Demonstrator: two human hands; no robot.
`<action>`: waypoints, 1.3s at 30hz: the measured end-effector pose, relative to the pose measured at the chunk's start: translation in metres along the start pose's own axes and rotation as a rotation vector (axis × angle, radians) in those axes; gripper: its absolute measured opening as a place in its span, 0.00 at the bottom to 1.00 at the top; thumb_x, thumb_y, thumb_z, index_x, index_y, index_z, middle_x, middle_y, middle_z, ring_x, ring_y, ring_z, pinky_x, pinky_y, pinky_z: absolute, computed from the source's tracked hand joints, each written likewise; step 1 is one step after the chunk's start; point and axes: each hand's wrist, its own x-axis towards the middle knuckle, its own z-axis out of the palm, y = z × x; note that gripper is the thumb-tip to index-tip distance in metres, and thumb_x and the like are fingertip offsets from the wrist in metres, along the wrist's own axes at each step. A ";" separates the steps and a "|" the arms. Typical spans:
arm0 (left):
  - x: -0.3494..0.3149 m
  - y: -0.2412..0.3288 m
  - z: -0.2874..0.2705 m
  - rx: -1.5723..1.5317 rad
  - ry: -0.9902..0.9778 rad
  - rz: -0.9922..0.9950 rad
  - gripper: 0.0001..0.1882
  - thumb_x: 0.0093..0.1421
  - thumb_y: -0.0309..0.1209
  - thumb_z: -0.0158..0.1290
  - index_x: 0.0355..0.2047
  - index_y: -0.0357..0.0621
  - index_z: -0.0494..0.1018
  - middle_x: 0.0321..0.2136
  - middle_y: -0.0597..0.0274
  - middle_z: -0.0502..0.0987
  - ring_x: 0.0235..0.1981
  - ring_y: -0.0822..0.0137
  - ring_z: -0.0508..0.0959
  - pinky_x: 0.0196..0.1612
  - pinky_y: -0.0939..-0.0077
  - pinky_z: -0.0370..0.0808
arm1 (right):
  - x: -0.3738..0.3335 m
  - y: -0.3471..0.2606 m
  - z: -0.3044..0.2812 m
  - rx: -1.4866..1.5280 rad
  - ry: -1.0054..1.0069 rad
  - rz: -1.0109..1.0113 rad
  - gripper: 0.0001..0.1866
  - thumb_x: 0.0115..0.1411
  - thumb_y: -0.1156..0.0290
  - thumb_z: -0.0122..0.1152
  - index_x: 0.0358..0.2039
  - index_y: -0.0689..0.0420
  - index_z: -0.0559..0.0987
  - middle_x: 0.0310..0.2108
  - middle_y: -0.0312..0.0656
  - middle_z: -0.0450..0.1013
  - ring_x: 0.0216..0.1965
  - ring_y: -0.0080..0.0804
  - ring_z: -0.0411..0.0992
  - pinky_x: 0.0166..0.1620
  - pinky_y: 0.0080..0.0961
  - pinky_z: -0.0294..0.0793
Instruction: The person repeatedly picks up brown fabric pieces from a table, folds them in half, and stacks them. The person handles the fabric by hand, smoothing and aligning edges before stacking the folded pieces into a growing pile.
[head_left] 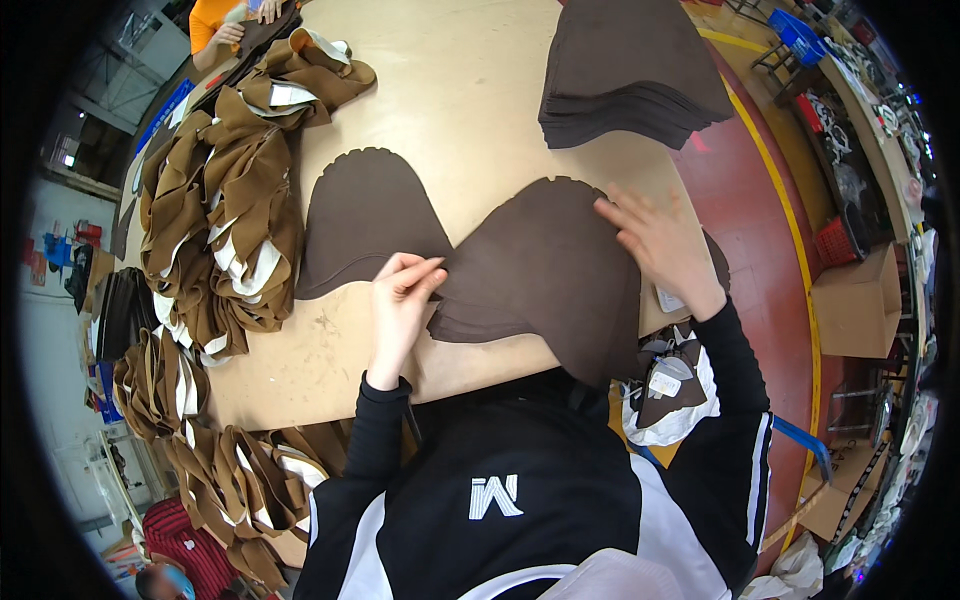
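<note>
Loose panels over the table's near edge: slip risk

Near panels point(540, 260) lie between the hands, fanned at the left edge, one tip drooping past the table's point(460, 90) near edge. That's my main worry: the overhang could drag the top ones off if nothing pins them.

Left hand point(400, 310): thumb and forefinger drawn close together at the panels' left corner. I can't tell from here whether an edge is caught between them. If it is, they might pick up two layers, since the sheets look thin and lie flush.

Right hand point(660, 245): fingers spread, blurred, at the far right edge, no grip that I can see. A light touch there could skew the top panel.

Left panels point(370, 215) sit right beside the near ones; same brown, so a sideways slide could mix the two.

Tan pieces point(240, 190), heaped further left, could topple onto them if bumped. The far stack point(635, 75), at the right, has uneven edges; a knock might spill it onto the floor point(745, 260). Open bag point(660, 432) near right, below the drooping side: a dropped panel could land in it.
</note>
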 end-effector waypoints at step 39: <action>0.006 0.011 -0.029 -0.197 0.293 -0.172 0.10 0.67 0.27 0.58 0.44 0.33 0.82 0.31 0.59 0.83 0.25 0.78 0.78 0.29 0.84 0.72 | -0.012 -0.012 -0.010 -0.009 0.140 0.050 0.31 0.67 0.54 0.56 0.70 0.38 0.65 0.73 0.39 0.56 0.72 0.41 0.56 0.72 0.54 0.49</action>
